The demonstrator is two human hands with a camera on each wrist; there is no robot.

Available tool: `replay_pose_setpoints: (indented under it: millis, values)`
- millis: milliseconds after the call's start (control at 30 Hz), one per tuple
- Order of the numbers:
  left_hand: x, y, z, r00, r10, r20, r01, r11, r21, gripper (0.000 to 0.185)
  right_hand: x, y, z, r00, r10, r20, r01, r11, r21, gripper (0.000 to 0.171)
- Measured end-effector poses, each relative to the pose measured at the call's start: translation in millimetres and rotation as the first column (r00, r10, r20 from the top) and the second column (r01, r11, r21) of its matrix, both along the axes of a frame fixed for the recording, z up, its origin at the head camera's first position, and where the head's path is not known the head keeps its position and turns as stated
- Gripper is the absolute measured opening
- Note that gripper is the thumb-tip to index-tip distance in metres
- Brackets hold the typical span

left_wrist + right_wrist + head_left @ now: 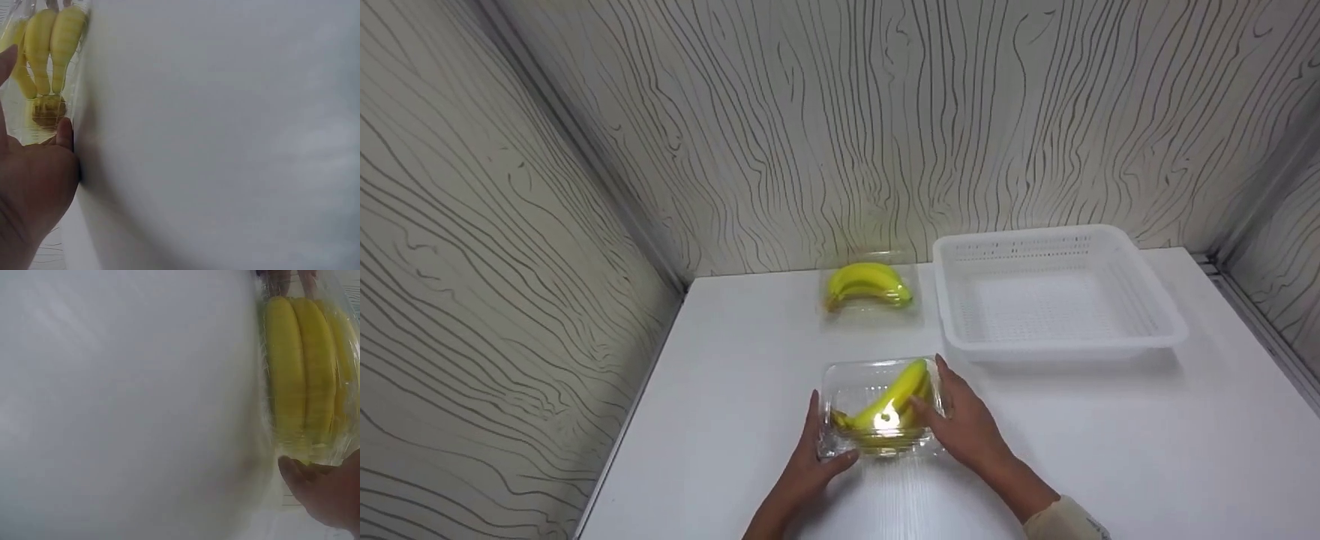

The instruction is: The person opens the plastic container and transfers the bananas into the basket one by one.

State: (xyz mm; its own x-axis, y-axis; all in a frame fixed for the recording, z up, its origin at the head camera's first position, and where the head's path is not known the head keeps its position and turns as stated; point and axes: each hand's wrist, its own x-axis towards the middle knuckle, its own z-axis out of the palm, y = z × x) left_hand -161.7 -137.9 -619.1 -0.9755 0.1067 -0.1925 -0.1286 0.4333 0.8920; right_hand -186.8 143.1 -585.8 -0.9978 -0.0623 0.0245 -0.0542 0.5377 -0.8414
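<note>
White table (1110,465): both hands' grips clasp the banana box (881,409) edges, basket (1057,292) near.

Staged recording booth: bare white table (1110,450) enclosed by wood-grain wall panels (810,135), with boxed sample fruit.

Glossy clear plastic box (877,409), matt white table (1110,450), perforated plastic basket (1057,296).
</note>
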Motion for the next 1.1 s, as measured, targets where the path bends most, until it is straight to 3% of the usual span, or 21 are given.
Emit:
replay_pose_setpoints:
  millis: [100,200,300,467,533,633,933,1100]
  values:
    - [-2.3,-1,1.0,1.000,0.005,0.019,-0.004,1.000,-0.025,0.124,0.2,-5,3.3,0.979,-0.005,-0.204,0.039,0.985,0.166,0.076]
    - [-4.2,-1,1.1,1.000,0.004,0.023,-0.003,0.999,-0.038,0.121,1.4,-7,7.4,0.919,0.067,-0.389,0.055,0.954,0.295,0.058]
    - [-4.4,-1,0.1,1.000,0.005,0.029,-0.004,0.999,-0.043,0.118,1.4,-8,11.4,0.864,0.189,-0.466,0.007,0.923,0.386,0.049]
    - [-1.5,-1,-1.5,0.999,0.006,0.040,-0.004,0.999,-0.038,0.111,1.8,-9,18.0,0.846,0.392,-0.362,-0.148,0.825,0.546,0.067]
    - [-0.4,-1,-1.9,0.999,0.007,0.033,-0.006,1.000,-0.027,0.108,0.6,-10,21.9,0.841,0.446,-0.306,-0.194,0.777,0.600,0.078]
    - [0.5,-1,-2.2,1.000,0.005,0.015,-0.005,1.000,-0.016,0.105,-4.0,-13,28.5,0.831,0.501,-0.241,-0.256,0.730,0.634,0.088]
    - [-2.0,-4,-3.9,1.000,-0.011,0.008,0.011,1.000,0.021,0.101,-22.8,-14,42.4,0.799,0.578,-0.164,-0.339,0.659,0.671,0.094]
    - [-2.7,-5,-5.0,0.999,-0.011,0.037,0.010,0.999,0.047,0.103,-24.0,-17,40.7,0.805,0.577,-0.141,-0.353,0.655,0.668,0.098]
